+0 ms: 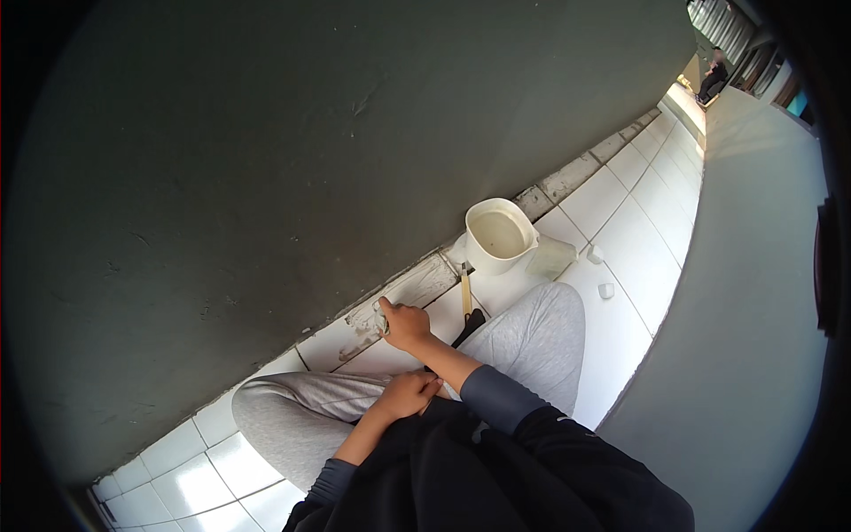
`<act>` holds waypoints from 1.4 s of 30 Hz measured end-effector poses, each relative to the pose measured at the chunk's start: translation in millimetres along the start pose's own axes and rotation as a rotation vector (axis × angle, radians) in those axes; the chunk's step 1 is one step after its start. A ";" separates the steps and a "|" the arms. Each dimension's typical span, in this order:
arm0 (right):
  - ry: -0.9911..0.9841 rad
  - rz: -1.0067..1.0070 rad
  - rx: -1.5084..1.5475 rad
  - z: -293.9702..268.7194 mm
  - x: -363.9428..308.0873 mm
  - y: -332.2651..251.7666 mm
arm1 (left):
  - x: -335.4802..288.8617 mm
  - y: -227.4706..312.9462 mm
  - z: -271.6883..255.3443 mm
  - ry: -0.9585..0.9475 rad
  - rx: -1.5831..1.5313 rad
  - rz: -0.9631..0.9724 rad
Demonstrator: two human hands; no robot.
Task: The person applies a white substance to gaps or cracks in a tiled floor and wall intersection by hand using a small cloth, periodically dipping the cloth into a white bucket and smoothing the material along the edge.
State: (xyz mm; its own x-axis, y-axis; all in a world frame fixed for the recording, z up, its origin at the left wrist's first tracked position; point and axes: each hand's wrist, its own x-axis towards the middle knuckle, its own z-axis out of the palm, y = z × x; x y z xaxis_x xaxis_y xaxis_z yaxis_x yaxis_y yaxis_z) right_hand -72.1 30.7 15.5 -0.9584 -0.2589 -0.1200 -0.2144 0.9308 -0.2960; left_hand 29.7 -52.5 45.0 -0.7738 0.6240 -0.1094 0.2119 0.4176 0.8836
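My right hand [405, 325] is closed round a small pale grey, crumpled-looking piece [381, 319]. It sits against a smeared strip of white tile [359, 324] at the foot of the dark wall [266, 177]. My left hand [409, 393] rests in my lap below the right forearm, fingers curled in; what they hold, if anything, is hidden. Beyond the right hand stands a white plastic pitcher [499, 232] with murky liquid inside. A slim tool with a yellow shaft [466, 288] and a black end [470, 326] lies beside my knee.
White floor tiles [612, 222] run off to the far right along a pale grey partition [745, 310]. Two small white lumps [595, 254] lie right of the pitcher. A translucent container [551, 257] is next to it. Far off, a person [712, 75] in dark clothes sits.
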 end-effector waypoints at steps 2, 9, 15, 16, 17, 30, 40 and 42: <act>-0.016 0.019 0.004 -5.7 4.0 13.7 | -0.9 0.3 -2.7 -0.038 -0.013 -0.018; 0.033 0.312 -0.051 -44.9 19.5 87.1 | 1.2 -3.4 -3.0 -0.071 0.005 -0.016; 0.005 0.118 0.088 -15.9 6.1 23.6 | 2.5 -1.6 -2.9 -0.089 0.000 -0.048; -0.034 0.084 0.103 -9.4 3.6 10.0 | 2.3 -1.5 -3.1 -0.089 0.002 -0.049; -0.027 0.060 0.083 -5.0 2.3 3.5 | 1.6 -1.3 -3.0 -0.094 0.005 -0.069; 0.108 0.223 -0.052 -35.1 24.3 58.6 | 3.0 -7.6 -0.9 -0.100 0.011 -0.044; 0.050 0.040 -0.013 -14.3 17.6 34.9 | -0.9 -6.1 -0.9 -0.031 -0.001 -0.017; 0.092 0.176 -0.096 -30.8 21.0 62.7 | 0.1 -7.6 0.1 -0.031 -0.007 0.005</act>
State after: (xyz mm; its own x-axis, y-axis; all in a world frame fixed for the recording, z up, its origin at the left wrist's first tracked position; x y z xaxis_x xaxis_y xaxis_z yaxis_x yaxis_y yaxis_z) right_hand -111.5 91.6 23.6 -0.9948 -0.0697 -0.0738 -0.0549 0.9811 -0.1857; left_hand 28.1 -55.6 38.2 -0.7539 0.6462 -0.1185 0.2115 0.4096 0.8874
